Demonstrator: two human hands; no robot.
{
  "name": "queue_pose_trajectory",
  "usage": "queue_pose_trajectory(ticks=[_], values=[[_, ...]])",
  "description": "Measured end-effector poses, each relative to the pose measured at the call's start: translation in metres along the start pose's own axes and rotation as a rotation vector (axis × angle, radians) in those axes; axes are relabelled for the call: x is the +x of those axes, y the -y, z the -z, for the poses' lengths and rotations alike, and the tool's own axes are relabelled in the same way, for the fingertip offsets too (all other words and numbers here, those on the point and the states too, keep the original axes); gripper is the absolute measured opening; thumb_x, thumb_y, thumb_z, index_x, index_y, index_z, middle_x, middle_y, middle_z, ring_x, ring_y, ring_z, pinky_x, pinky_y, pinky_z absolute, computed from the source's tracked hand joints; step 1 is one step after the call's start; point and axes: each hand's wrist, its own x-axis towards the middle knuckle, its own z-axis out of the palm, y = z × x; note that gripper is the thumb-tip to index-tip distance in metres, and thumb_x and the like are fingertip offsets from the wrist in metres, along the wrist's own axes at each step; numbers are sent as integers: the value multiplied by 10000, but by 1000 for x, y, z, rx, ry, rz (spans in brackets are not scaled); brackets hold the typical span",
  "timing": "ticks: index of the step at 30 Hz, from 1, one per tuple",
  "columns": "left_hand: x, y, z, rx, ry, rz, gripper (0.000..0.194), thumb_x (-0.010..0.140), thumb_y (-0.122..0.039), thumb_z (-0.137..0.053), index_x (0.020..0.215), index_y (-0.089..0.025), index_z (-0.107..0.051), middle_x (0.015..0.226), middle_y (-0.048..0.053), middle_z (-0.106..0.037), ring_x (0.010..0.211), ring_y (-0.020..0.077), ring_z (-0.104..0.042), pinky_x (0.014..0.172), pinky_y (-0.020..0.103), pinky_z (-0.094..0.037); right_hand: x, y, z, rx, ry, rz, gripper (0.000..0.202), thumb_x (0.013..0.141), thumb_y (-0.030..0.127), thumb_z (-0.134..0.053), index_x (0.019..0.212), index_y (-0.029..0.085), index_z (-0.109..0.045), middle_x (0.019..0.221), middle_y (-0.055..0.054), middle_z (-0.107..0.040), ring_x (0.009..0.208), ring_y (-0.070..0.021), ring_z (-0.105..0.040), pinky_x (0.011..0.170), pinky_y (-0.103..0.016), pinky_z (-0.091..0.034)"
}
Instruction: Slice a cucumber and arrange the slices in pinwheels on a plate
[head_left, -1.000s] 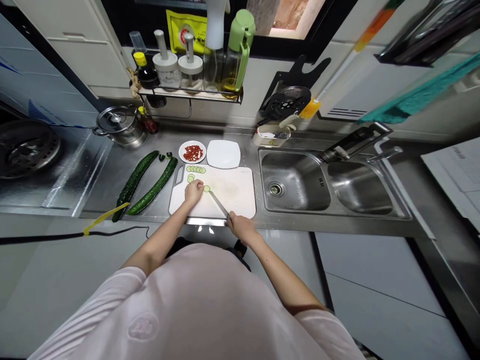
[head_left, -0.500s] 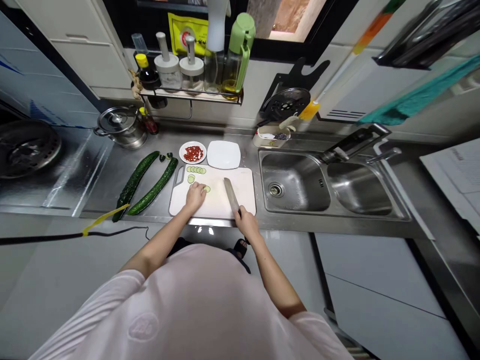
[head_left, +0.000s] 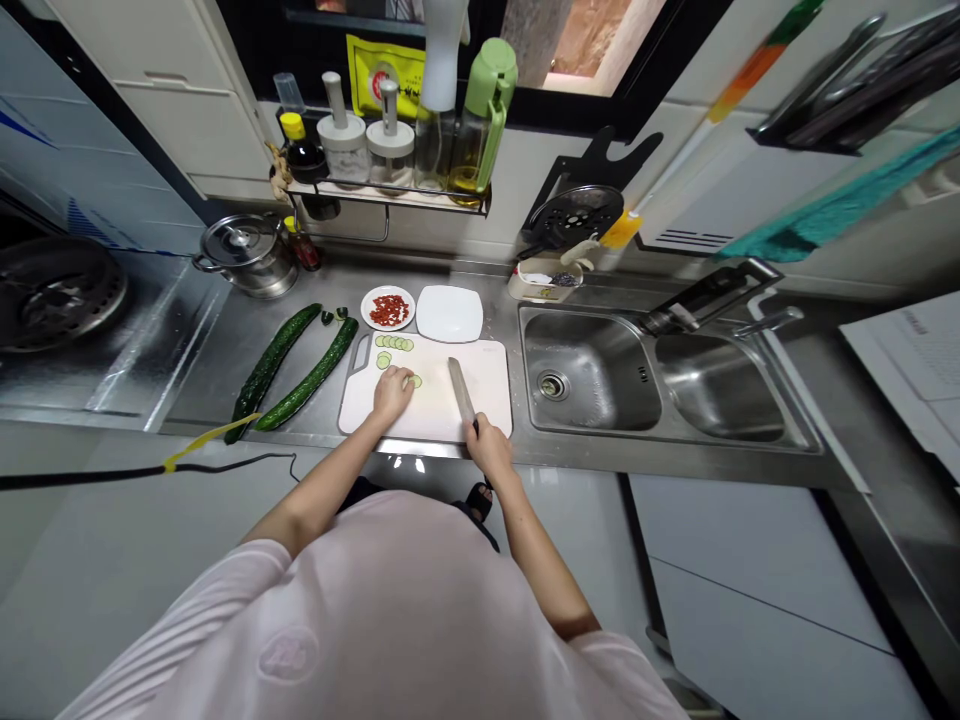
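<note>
My right hand (head_left: pixel 489 447) grips the dark handle of a kitchen knife (head_left: pixel 462 391), whose blade points away from me over the white cutting board (head_left: pixel 435 425). On the board's left half, my left hand (head_left: pixel 392 393) has its fingers closed at a cucumber slice (head_left: pixel 417 381), which shows at the fingertips. Farther up lie a row of overlapping cucumber slices (head_left: pixel 394 343) and a small stack of slices (head_left: pixel 383 359). Two cucumbers, a left one (head_left: pixel 271 365) and a right one (head_left: pixel 313 375), rest on the counter left of the board, with small cut ends (head_left: pixel 328 317) behind them.
Behind the board stand a plate of chopped red pieces (head_left: pixel 389 310) and a white square plate (head_left: pixel 449 313). A double sink (head_left: pixel 592 365) is on the right. A lidded pot (head_left: pixel 247 255) stands at the back left, beneath a rack (head_left: pixel 397 197) of bottles and jars.
The view has shifted slightly. Both hands, the knife and the cucumber slices keep nearly the same places on the board.
</note>
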Motion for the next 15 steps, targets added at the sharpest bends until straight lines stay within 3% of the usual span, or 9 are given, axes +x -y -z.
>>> queue_pose_trajectory(ticks=[9, 15], values=[[5, -2, 4, -85, 25, 108, 104, 820, -255, -542, 842, -214, -634, 846, 34, -672, 774, 171, -598, 691, 260, -416, 7, 0, -5, -21, -22, 10, 358, 994, 452, -268, 1122, 208, -498, 927, -94, -682, 885, -231, -637, 719, -294, -377], [12, 14, 15, -122, -66, 244, 107, 796, -276, -562, 853, -225, -637, 795, 9, -680, 753, 162, -614, 686, 252, -415, 8, 1, -3, -26, -16, 12, 351, 993, 431, -272, 1124, 198, -499, 929, -96, -680, 893, -233, -636, 724, -294, -382]])
